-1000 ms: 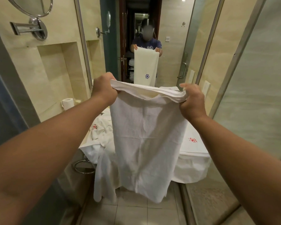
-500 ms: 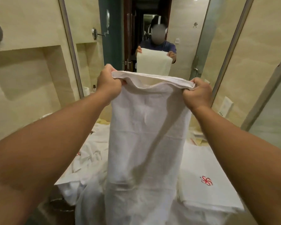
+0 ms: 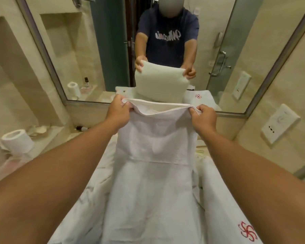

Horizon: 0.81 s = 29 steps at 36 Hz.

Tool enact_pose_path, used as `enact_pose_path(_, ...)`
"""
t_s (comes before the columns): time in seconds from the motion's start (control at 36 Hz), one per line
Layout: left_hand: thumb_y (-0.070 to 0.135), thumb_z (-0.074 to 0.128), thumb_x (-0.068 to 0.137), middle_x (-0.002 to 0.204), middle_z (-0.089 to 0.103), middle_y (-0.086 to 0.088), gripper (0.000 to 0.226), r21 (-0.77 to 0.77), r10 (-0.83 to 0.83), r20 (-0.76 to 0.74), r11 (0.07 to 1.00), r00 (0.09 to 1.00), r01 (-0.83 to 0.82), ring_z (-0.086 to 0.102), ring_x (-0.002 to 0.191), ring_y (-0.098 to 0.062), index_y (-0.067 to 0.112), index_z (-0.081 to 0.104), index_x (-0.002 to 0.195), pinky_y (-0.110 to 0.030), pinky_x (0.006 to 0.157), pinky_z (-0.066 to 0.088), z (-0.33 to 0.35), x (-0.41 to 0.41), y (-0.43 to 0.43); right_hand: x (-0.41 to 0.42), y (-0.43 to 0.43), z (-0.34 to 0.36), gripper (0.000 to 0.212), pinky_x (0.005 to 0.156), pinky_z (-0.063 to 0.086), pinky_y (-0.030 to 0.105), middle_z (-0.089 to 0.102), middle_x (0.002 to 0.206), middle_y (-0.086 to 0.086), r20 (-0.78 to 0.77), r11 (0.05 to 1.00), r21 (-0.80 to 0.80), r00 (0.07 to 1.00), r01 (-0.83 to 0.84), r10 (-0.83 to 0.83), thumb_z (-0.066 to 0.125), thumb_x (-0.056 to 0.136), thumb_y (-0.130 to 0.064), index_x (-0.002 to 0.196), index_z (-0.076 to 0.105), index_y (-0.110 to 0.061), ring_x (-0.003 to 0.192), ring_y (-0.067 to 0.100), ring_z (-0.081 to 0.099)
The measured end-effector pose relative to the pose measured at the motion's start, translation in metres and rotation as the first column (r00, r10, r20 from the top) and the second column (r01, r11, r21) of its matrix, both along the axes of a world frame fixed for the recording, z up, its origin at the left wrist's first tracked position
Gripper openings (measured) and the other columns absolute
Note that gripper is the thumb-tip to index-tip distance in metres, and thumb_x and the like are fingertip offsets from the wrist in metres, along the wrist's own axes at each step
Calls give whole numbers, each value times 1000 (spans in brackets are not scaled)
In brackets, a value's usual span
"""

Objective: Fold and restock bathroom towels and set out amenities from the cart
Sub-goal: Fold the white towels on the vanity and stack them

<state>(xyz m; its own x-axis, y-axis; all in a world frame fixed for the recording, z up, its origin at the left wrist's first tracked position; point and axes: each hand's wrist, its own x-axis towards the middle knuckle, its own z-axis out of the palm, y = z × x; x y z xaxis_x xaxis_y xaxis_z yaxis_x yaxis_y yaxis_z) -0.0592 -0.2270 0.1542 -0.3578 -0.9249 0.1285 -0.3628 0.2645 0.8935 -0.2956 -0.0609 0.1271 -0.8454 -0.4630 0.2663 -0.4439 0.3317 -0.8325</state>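
I hold a white towel (image 3: 153, 182) by its doubled top edge, stretched out over the vanity counter. My left hand (image 3: 119, 110) pinches the left corner and my right hand (image 3: 203, 117) pinches the right corner. The towel's lower part lies on a heap of other white towels (image 3: 88, 199). To the right lies a folded white towel with a red emblem (image 3: 225, 208). The mirror (image 3: 104, 50) ahead reflects me and the towel.
A toilet paper roll (image 3: 16, 140) stands on the counter at the left, with a small dish (image 3: 39, 130) and a dark bottle (image 3: 82, 128) lying behind it. A white wall socket plate (image 3: 280, 125) is on the right wall. A recessed niche is in the left wall.
I have leaned in toward the mirror and lowered the towel; it hung free above the floor before and now its lower part lies on the towels on the counter.
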Motion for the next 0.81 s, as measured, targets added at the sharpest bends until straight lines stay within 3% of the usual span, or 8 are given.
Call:
enact_pose_path(0.08, 33, 51, 93, 104, 68, -5, 17, 78, 9, 15, 997, 1000, -10, 66, 97, -28, 22, 58, 104, -53, 90, 57, -33, -11, -33, -7, -22, -31, 32, 66, 35, 30, 61, 78, 8, 64, 999, 42, 998, 16, -19, 72, 93, -32, 68, 57, -17, 72, 22, 52)
enact_pose_path(0.17, 29, 52, 98, 105, 69, -6, 15, 121, 30, 30, 992, 999, -34, 66, 96, -29, 20, 60, 106, -49, 89, 57, -61, -21, -56, -10, -40, -53, 29, 64, 34, 32, 60, 70, 5, 56, 996, 93, 998, 16, -21, 72, 93, -26, 70, 62, -11, 70, 23, 53)
enact_pose_path(0.25, 34, 44, 99, 108, 70, -5, 22, 157, 30, 52, 987, 998, -38, 67, 100, -29, 22, 60, 109, -47, 92, 56, -89, -27, -69, -15, -56, -72, 23, 76, 46, 33, 68, 80, 9, 74, 989, 146, 996, 39, -50, 69, 94, -24, 72, 67, -18, 83, 27, 62)
enact_pose_path(0.44, 28, 43, 108, 154, 47, 1, 46, 218, -49, 56, 975, 997, 36, 48, 137, -22, 32, 38, 153, -42, 114, 40, -134, -30, -69, -12, -60, -99, 13, 73, 40, 22, 69, 85, 2, 133, 968, 252, 991, -8, -27, 64, 95, -10, 94, 77, -11, 83, 19, 63)
enact_pose_path(0.5, 23, 44, 106, 154, 43, -2, 47, 211, -42, 74, 977, 996, 26, 48, 132, -21, 29, 39, 153, -35, 110, 39, -144, -28, -63, -8, -56, -109, 18, 76, 43, 24, 70, 90, 1, 164, 962, 272, 986, -15, -31, 60, 95, -8, 98, 77, -12, 87, 19, 64)
enact_pose_path(0.64, 12, 57, 97, 145, 35, -4, 41, 194, 15, 103, 980, 995, -35, 57, 91, -17, 24, 50, 136, -35, 92, 50, -154, -18, -38, 7, -35, -133, 22, 82, 47, 27, 71, 97, -2, 266, 933, 343, 964, -107, 13, 57, 95, -7, 98, 75, -20, 93, 18, 64)
enact_pose_path(0.72, 10, 62, 93, 144, 35, -4, 39, 173, 9, 200, 984, 980, -45, 54, 99, -20, 21, 51, 130, -30, 91, 45, -165, -1, -19, 21, -15, -149, 19, 80, 49, 27, 72, 97, -4, 310, 900, 389, 948, -195, 72, 60, 94, -9, 95, 75, -22, 93, 17, 66)
enact_pose_path(0.81, 11, 67, 89, 140, 42, -8, 46, 173, -7, 324, 984, 946, -52, 55, 114, -28, 18, 50, 131, -36, 96, 48, -180, 27, 6, 39, 11, -169, 17, 87, 57, 36, 73, 101, -2, 358, 858, 437, 927, -268, 108, 62, 94, -11, 97, 75, -20, 97, 20, 68)
